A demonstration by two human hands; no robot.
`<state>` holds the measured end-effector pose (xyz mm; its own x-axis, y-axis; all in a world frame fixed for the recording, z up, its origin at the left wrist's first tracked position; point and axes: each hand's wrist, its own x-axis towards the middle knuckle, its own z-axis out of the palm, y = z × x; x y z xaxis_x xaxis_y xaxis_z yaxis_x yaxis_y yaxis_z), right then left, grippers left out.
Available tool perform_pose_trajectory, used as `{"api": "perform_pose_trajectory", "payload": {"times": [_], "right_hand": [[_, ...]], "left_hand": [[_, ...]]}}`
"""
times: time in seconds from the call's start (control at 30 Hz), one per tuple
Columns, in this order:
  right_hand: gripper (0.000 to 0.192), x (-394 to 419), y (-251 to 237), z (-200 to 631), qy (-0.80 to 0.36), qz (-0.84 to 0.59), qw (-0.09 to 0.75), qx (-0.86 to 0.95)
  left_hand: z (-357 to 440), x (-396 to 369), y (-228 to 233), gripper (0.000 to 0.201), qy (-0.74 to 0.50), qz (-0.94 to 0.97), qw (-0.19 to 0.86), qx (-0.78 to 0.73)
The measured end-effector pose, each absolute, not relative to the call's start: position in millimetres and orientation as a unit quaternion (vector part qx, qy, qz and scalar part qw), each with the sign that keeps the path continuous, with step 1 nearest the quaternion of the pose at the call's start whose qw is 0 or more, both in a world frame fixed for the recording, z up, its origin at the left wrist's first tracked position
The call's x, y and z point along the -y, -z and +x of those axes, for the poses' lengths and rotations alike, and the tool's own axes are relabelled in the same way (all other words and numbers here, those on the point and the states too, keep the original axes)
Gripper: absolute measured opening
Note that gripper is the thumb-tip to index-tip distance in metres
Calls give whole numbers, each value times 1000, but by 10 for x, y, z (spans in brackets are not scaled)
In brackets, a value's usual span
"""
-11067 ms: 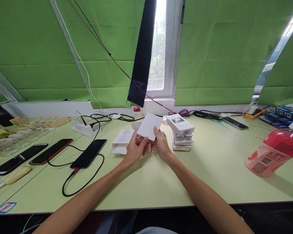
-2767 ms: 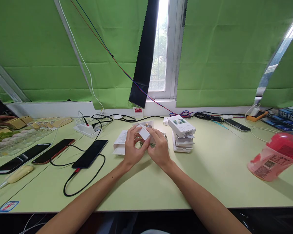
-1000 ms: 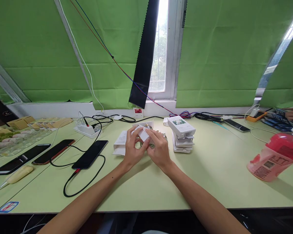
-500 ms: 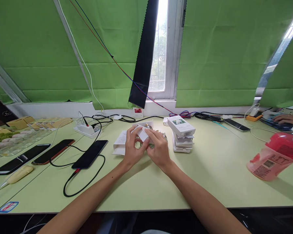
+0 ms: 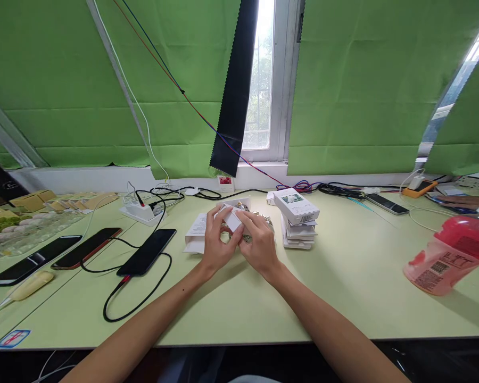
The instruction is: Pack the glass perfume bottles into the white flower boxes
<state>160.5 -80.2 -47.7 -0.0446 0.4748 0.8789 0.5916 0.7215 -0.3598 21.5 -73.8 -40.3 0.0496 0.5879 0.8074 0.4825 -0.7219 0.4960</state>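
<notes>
Leaned over a wide pale-green tabletop [image 5: 343,287], crowded on every side. Saw a red translucent plastic bottle [image 5: 447,255] tilted near the right edge, well apart from the work, so unlikely to be knocked. Judged the leaning stack of white printed cartons [image 5: 297,221] a nearer worry: stood just beside the right wrist, and could have toppled from one outward sweep of that forearm. Noted a black smartphone on a looping black cable [image 5: 147,251] left of the work, close enough for a dropped piece to slide under.

Pinched a small white cardboard box [image 5: 232,217] above the table's middle, between both hands: left hand [image 5: 215,244] curled, thumb and fingertips clamped on the near-left edge; right hand [image 5: 259,247] cupped over from the right, fingertips pressed against the flap. Could have creased or torn the thin card through too hard a squeeze. Glimpsed something small and glinting [image 5: 245,238] beneath the fingers, too hidden to identify; might have slipped out if either grip loosened.
</notes>
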Motion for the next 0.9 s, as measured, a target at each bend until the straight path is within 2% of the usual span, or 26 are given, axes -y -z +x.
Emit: {"api": "perform_pose_trajectory", "payload": {"times": [0.9], "right_hand": [[54, 800, 484, 1592, -5, -394, 569, 722]], "left_hand": [[217, 717, 417, 40, -570, 721, 71, -388]]}}
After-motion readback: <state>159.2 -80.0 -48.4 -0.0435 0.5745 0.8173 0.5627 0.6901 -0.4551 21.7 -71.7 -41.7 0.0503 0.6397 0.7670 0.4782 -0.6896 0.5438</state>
